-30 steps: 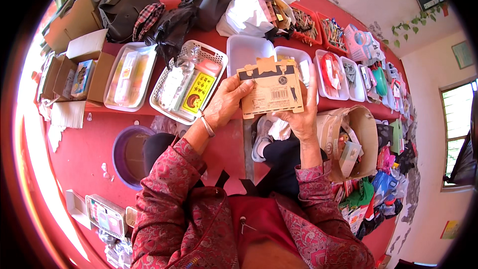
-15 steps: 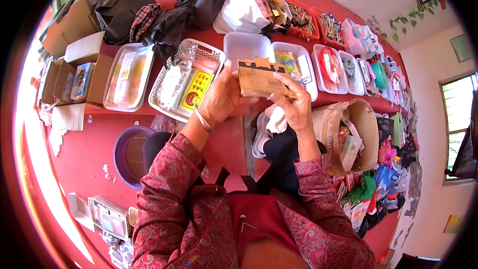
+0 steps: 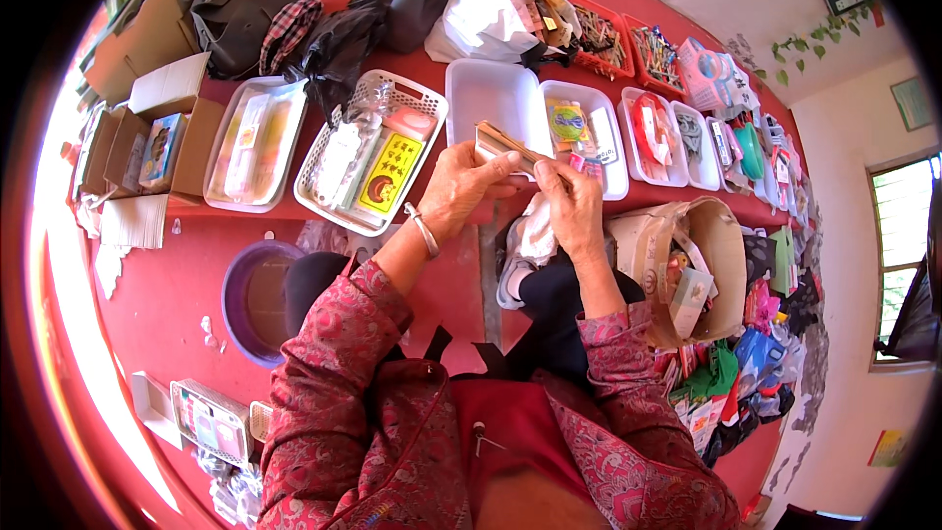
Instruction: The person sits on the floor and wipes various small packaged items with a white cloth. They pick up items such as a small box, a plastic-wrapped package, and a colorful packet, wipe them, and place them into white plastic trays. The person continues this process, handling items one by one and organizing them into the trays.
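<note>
Between my hands is a flat brown cardboard packet point(image 3: 506, 144), turned nearly edge-on, so its printed face is mostly hidden. My left hand point(image 3: 461, 185) grips its near left side, thumb along the edge; a silvery bangle circles that wrist. At the packet's right end, my right hand point(image 3: 573, 204) pinches it between thumb and fingers. Just beyond the packet lie a white plastic tray point(image 3: 491, 88) and a second tray point(image 3: 613, 177) with small colourful packages. To the left of my hands, a white perforated basket point(image 3: 324, 198) holds a yellow card point(image 3: 392, 172) and clear packaging.
Right of my knees stands a large cardboard box point(image 3: 638, 265) with assorted items, beside heaped cloth and bags point(image 3: 751, 363). A purple basin point(image 3: 235, 299) sits on the floor at left. Black bags point(image 3: 412, 0), a white bag point(image 3: 471, 25) and red baskets point(image 3: 628, 69) line the back.
The cardboard packet has tilted from showing its printed broad face to nearly edge-on. My right hand has moved slightly down and left, and the left hand's fingers have wrapped round the packet.
</note>
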A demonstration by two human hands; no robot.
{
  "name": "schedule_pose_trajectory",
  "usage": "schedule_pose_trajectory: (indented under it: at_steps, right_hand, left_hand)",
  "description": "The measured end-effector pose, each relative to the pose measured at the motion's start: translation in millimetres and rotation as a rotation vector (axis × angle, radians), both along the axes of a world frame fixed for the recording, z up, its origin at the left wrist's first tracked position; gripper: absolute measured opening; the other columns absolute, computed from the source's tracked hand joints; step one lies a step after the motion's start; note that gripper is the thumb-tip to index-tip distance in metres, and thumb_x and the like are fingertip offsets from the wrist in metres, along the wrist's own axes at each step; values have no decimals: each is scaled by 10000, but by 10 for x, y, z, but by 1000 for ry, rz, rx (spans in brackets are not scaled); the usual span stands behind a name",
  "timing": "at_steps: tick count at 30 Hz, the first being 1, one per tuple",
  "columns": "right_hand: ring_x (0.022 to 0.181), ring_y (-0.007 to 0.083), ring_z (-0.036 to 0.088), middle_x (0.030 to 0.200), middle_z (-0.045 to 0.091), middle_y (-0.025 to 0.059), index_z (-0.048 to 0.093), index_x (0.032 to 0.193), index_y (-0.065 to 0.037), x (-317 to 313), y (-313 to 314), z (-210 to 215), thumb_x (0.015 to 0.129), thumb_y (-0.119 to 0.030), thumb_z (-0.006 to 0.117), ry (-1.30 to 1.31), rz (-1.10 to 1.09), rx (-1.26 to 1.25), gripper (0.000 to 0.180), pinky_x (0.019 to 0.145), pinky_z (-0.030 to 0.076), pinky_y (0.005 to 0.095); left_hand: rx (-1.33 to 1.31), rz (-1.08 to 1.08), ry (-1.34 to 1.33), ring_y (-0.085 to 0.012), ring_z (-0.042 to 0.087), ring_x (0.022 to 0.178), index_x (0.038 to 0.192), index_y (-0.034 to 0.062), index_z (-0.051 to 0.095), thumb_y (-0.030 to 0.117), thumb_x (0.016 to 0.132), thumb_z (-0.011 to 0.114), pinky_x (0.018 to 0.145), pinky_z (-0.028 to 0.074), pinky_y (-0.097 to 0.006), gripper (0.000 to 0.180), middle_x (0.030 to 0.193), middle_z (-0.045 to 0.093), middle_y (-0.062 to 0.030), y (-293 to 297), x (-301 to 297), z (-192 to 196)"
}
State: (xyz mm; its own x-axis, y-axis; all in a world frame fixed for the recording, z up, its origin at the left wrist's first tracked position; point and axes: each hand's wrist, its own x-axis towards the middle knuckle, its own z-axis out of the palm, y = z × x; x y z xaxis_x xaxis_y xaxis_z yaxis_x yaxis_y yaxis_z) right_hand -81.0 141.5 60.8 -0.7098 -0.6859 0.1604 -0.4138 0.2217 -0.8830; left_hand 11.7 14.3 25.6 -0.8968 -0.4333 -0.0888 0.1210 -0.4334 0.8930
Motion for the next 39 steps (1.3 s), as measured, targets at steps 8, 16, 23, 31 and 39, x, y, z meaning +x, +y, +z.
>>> schedule_pose_trajectory:
  at_steps: [8,16,23,31,39]
  right_hand:
    - [612,102,499,614,566,96,617,899,63,-53,1,-26,862,-353,520,70,-56,138,429,577,426,288]
    - [597,84,439,573,485,56,613,859,65,-67,-6,-73,871,-374,508,-44,-63,48,451,552,399,277]
    - [610,101,445,594,504,81,599,846,63,-93,0,-79,879,-413,478,-16,-120,81,493,574,409,296]
    - [605,136,478,593,518,94,594,815,54,-170,2,-149,881,-453,453,-120,-164,73,531,585,417,313]
    - [511,112,508,583,537,65,594,766,42,-231,14,-242,875,-487,441,-315,-96,25,562,487,425,273]
  left_hand:
    - [-103,56,-3,-83,580,693,915,-45,567,234,814,626,628,468,-203,303,802,637,-75,25,-8,15]
    - [-218,61,4,-76,567,729,935,-49,554,182,813,620,651,461,-204,269,826,627,-60,-3,39,121]
    - [50,34,36,-115,593,800,987,-50,532,50,802,563,705,486,-209,213,912,615,-86,14,-14,0]
    - [111,37,38,-111,596,802,1018,-45,513,44,806,557,694,499,-194,234,921,612,-87,35,-31,-100]
    - [68,26,33,-111,600,779,1008,-56,522,38,800,545,667,492,-189,230,914,618,-93,33,-10,-48]
